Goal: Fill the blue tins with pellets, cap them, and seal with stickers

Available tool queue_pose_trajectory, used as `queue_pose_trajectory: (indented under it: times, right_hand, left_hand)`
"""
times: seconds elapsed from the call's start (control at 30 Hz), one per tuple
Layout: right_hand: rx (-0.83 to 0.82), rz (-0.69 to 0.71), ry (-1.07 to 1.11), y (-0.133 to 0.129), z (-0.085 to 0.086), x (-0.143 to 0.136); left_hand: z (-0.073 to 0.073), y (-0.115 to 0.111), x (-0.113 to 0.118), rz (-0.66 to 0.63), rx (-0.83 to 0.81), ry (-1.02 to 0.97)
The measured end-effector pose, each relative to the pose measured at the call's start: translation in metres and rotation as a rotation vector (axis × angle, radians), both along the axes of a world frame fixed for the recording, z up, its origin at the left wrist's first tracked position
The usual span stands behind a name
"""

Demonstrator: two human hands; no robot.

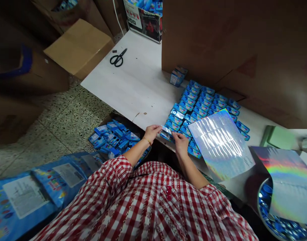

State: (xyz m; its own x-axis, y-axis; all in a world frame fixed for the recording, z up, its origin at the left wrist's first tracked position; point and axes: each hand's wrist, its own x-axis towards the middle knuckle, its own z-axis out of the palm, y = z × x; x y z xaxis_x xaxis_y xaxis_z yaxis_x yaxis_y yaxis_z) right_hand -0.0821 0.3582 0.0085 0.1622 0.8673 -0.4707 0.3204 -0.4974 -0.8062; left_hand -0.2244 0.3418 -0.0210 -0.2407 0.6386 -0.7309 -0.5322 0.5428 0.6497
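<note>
Rows of small blue packages point(190, 100) lie side by side on the white table. At the near end of the left row, my left hand point(152, 132) and my right hand point(180, 142) pinch opposite ends of a small clear strip point(166, 129). The strip is stretched between my fingertips, just over the nearest package. Whether it touches the package cannot be made out. To the right of my right hand, a shiny holographic sheet point(221, 144) lies partly over the packages.
Black scissors point(118, 58) lie on the table point(143, 70). A tall cardboard box point(231, 50) stands behind the rows. Loose blue packages point(113, 137) fill a box below the table edge. Another shiny sheet point(289, 187) covers part of a round container at the right.
</note>
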Motion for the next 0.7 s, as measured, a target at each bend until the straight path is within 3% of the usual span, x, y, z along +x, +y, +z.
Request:
queue_pose_trajectory:
  times: [0.1, 0.2, 0.4, 0.57, 0.7]
  right_hand:
    - [0.204, 0.174, -0.264, -0.001, -0.009, -0.006]
    - [0.312, 0.263, -0.461, 0.0, -0.016, -0.008]
    - [0.37, 0.364, -0.704, 0.002, -0.024, -0.004]
    - [0.366, 0.463, -0.848, 0.004, -0.016, 0.003]
    - [0.385, 0.8, -0.957, 0.001, -0.003, 0.009]
  left_hand:
    - [-0.016, 0.005, 0.0, 0.029, 0.01, 0.165]
    - [-0.03, 0.008, 0.003, 0.027, 0.008, 0.223]
    - [-0.043, 0.01, 0.012, 0.035, -0.014, 0.173]
    - [-0.048, 0.01, 0.018, 0.025, -0.037, 0.124]
    - [-0.055, 0.008, 0.014, 0.003, -0.061, 0.158]
